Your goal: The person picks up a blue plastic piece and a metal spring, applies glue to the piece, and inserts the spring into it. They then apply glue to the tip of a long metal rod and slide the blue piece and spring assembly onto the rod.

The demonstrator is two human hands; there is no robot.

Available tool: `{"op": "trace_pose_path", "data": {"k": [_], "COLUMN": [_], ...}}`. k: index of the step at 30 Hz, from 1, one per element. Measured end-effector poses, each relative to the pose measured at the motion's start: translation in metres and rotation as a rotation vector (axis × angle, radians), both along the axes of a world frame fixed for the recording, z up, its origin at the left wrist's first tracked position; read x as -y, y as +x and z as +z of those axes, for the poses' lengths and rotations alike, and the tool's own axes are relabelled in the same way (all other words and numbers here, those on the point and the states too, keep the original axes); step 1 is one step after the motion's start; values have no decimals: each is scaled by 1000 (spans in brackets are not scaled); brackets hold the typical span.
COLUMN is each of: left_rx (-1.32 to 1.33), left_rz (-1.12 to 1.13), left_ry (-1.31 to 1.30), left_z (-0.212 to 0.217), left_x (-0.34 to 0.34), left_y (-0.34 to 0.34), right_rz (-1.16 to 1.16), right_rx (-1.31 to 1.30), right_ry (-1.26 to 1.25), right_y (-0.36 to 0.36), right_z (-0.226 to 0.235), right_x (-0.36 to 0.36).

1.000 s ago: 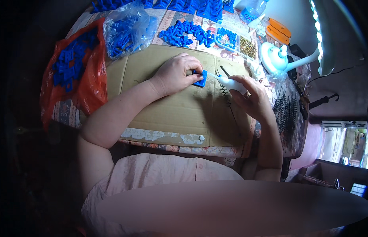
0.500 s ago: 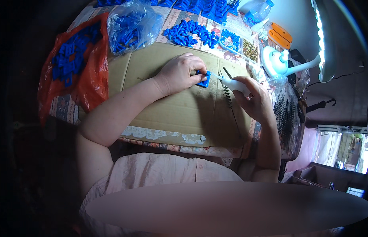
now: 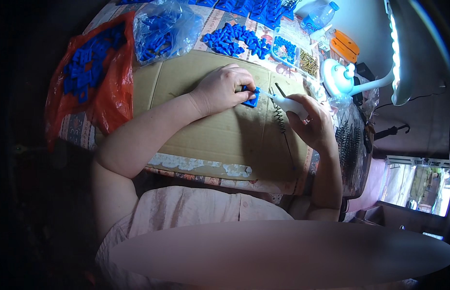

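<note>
My left hand (image 3: pixel 227 88) is closed, with thumb and fingers pinching a small blue plastic part (image 3: pixel 252 101) against the cardboard. In my right hand (image 3: pixel 316 121) is a white squeeze bottle (image 3: pixel 291 107), tilted so that its thin nozzle points left. The nozzle's tip reaches the upper edge of the blue part; whether it touches cannot be told. Beside the bottle, a dark coil spring (image 3: pixel 279 118) with a long straight wire end lies on the cardboard. A short dark stick (image 3: pixel 280 89) lies just above the bottle's nozzle.
Under my hands is a cardboard sheet (image 3: pixel 201 140). Along its far side are an orange-red bag (image 3: pixel 119 96) and a clear bag (image 3: pixel 186 29) of blue parts, a blue pile (image 3: pixel 230 41), a clear box (image 3: pixel 285 50) and brass-coloured pieces (image 3: pixel 308 63). A white lamp (image 3: pixel 337 77) stands right.
The whole view has shifted very slightly. Both hands keep their hold, and the nozzle stays at the blue part.
</note>
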State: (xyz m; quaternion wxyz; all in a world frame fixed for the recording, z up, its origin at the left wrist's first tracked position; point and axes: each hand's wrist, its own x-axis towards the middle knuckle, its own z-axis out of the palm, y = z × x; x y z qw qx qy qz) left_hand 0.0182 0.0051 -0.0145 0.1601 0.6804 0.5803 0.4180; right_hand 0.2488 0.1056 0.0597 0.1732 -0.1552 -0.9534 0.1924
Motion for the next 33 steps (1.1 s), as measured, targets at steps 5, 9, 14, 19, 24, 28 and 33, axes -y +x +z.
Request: {"op": "trace_pose_path", "data": {"k": [5,9,14,19,24,28,33], "left_rx": [-4,9,5,-4,-7,1,1], "left_rz": [-2,-11,-3,2,7,7,5], "left_ry": [11,10,16,13,4,18,3], "left_z": [-2,-2,-4,-5,-3,-6,-7], "left_x": [0,-1,-1,-2,-1,-2,-1], "left_y": [-1,0,-1,-1,-1,-1,-1], "right_rz": [7,17,13,16,34,21,30], "right_rx": [-29,-33,-54,-54,-48,-41,-45], "right_ry": [6,33,50,52,87,99,85], "right_y": [-1,-2,-3,-3,-4,-4,-5], "right_z": [0,2,3,5,5,8,5], "right_x": [0,2,4,5,5,6,5]}}
